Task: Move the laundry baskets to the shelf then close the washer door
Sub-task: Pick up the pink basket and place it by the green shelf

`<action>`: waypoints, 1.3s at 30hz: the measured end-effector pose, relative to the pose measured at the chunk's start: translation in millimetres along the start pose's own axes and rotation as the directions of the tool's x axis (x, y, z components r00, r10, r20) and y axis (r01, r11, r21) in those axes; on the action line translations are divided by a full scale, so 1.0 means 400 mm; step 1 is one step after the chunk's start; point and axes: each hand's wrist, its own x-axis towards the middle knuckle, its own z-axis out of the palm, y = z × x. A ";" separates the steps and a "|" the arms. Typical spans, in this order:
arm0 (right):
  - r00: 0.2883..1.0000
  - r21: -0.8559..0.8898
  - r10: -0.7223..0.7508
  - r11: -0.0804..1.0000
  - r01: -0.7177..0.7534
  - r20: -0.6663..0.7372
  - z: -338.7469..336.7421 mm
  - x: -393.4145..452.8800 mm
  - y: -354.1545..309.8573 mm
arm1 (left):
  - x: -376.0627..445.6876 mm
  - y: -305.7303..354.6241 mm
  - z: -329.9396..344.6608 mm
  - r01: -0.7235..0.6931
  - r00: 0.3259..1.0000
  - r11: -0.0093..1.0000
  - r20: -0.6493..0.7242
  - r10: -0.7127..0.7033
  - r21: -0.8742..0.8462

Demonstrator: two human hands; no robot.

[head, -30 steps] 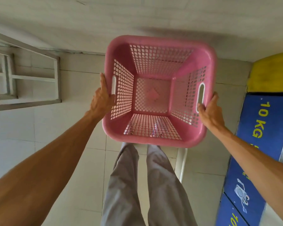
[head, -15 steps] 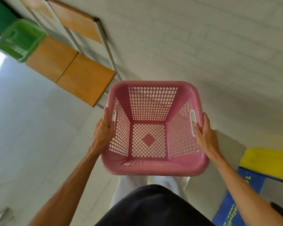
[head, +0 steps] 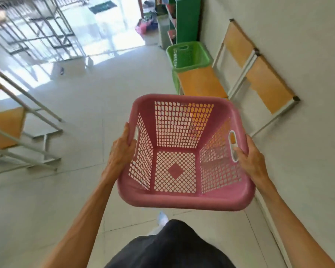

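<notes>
An empty pink laundry basket (head: 184, 200) with perforated walls hangs in the air in front of me, centre of the view. My left hand (head: 122, 149) grips its left handle slot and my right hand (head: 249, 159) grips its right handle slot. A green laundry basket (head: 190, 57) sits ahead at the upper right, on the end of an orange-topped shelf (head: 201, 84) that runs along the wall. No washer is in view.
A green cabinet (head: 184, 18) stands beyond the green basket. A second orange-topped metal frame (head: 8, 122) is at the left edge. Tiled floor (head: 81, 113) stretches ahead between them. The wall (head: 307, 171) runs close on my right.
The view has swung left from the wall and washer toward the room. The shelf and green basket are now ahead. Both hands keep the same hold on the pink basket.
</notes>
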 end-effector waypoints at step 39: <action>0.999 -0.025 0.004 1.000 -0.005 -0.036 0.666 1.770 -1.016 | 2.126 0.025 -0.286 -0.047 0.999 0.994 0.007 0.048 -0.102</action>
